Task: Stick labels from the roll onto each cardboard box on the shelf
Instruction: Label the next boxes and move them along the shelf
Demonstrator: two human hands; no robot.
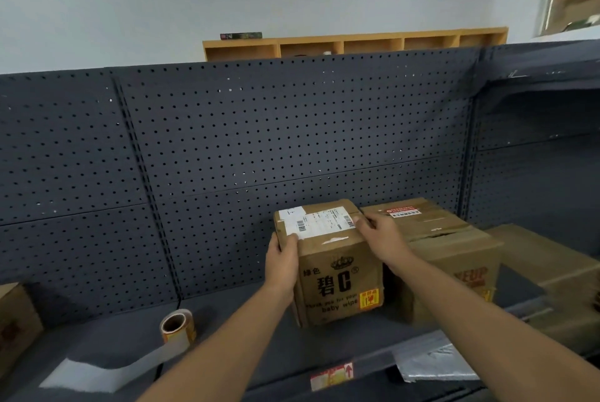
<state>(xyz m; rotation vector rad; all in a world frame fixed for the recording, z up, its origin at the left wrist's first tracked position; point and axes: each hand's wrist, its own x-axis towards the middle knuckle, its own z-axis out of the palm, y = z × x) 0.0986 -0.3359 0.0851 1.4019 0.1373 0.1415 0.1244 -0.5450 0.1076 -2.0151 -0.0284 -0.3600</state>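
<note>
A brown cardboard box [337, 284] with black print and a white shipping label on top stands on the dark shelf [246, 333]. My left hand [281, 258] grips its upper left edge, thumb on top. My right hand [381, 234] holds its upper right edge, fingers curled over the top. The label roll [177, 327] lies on the shelf to the left, with a white strip of backing paper [107, 372] trailing toward the front. A small orange sticker sits low on the box's front face. A loose orange label [331, 377] is stuck at the shelf's front edge.
A second cardboard box [454, 258] stands right beside the held one, with more boxes [552, 275] further right. Another box [16, 327] is at the far left. A silvery bag [431, 366] lies at the shelf's front right. Dark pegboard [259, 128] backs the shelf.
</note>
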